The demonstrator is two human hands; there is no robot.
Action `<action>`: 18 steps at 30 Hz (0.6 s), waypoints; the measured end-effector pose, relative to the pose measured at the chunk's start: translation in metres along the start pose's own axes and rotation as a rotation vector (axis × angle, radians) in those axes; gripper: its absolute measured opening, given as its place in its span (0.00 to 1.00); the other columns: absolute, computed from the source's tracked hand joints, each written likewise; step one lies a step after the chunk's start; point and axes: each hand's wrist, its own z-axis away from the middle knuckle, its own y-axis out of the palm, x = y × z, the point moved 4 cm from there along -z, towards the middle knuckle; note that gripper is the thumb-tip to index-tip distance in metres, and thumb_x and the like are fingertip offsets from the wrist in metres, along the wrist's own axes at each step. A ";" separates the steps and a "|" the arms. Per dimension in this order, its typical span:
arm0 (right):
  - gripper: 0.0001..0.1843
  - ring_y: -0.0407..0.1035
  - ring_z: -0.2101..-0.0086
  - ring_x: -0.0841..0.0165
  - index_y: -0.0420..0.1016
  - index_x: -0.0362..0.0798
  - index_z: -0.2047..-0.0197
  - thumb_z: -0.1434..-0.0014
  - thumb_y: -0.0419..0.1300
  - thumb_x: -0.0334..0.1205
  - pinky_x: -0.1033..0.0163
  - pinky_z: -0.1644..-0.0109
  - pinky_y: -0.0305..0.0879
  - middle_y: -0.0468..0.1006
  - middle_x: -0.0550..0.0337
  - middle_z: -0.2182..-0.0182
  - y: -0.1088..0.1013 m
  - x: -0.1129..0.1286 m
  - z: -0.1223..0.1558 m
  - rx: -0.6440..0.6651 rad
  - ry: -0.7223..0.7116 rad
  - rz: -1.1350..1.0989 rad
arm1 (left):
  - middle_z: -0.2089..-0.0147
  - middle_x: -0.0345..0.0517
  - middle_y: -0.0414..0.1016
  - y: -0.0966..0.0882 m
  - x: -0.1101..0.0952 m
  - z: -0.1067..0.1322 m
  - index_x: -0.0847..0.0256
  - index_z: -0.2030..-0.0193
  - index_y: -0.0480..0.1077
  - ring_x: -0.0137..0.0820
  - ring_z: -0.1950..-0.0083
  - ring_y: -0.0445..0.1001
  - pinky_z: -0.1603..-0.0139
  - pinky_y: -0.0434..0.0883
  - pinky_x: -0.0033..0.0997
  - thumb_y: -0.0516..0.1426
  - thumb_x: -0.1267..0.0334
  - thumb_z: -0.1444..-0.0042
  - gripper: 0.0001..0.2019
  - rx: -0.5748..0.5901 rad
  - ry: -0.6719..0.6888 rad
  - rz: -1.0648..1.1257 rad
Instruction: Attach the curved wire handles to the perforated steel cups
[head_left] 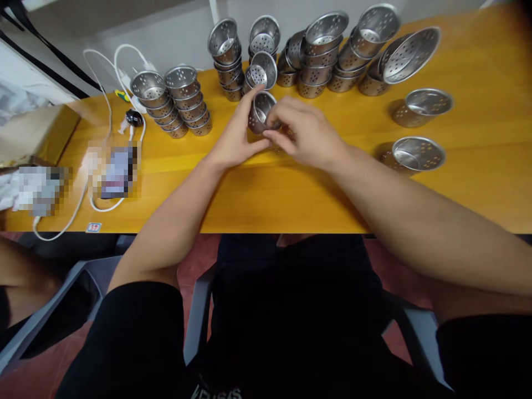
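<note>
Between my two hands, a perforated metal cup (261, 113) is tilted over the yellow table (286, 205). My left hand (240, 133) is curved around its left side, thumb below and fingers above. My right hand (305, 130) pinches the cup's right rim with bent fingers, which hide part of it. Just behind stands another tilted perforated cup (263, 69) on a stack. On the right, two single perforated cups, a rear one (421, 108) and a front one (418, 154), stand apart, the front one close to my right forearm.
Stacks of perforated cups line the wall, including a left stack (183, 100) and a tall middle stack (320, 61). A large cup (409, 58) leans at the back right. White cables (110, 111), a blurred phone (118, 172) and a cardboard box (45, 136) lie left. A person's leg (25, 269) shows lower left.
</note>
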 end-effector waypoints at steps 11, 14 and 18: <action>0.14 0.71 0.24 0.33 0.91 0.68 0.42 0.25 0.77 0.61 0.18 0.17 0.73 0.82 0.48 0.30 0.013 -0.028 0.004 -0.013 -0.171 -0.035 | 0.16 0.61 0.75 0.004 0.015 0.007 0.47 0.13 0.61 0.67 0.13 0.77 0.08 0.74 0.68 0.76 0.22 0.33 0.55 0.054 -0.044 0.008; 0.15 0.73 0.25 0.33 0.91 0.70 0.41 0.23 0.76 0.65 0.19 0.17 0.73 0.84 0.49 0.31 0.010 -0.033 0.003 -0.011 -0.164 -0.057 | 0.18 0.61 0.76 0.005 0.017 0.008 0.49 0.14 0.61 0.66 0.15 0.79 0.09 0.76 0.67 0.77 0.22 0.34 0.55 0.070 -0.036 0.010; 0.17 0.77 0.30 0.33 0.92 0.70 0.44 0.23 0.76 0.69 0.19 0.20 0.76 0.86 0.50 0.34 0.007 -0.038 -0.001 -0.005 -0.147 -0.087 | 0.18 0.61 0.75 0.005 0.016 0.008 0.49 0.16 0.64 0.65 0.16 0.79 0.09 0.75 0.68 0.77 0.22 0.34 0.54 0.092 -0.019 0.003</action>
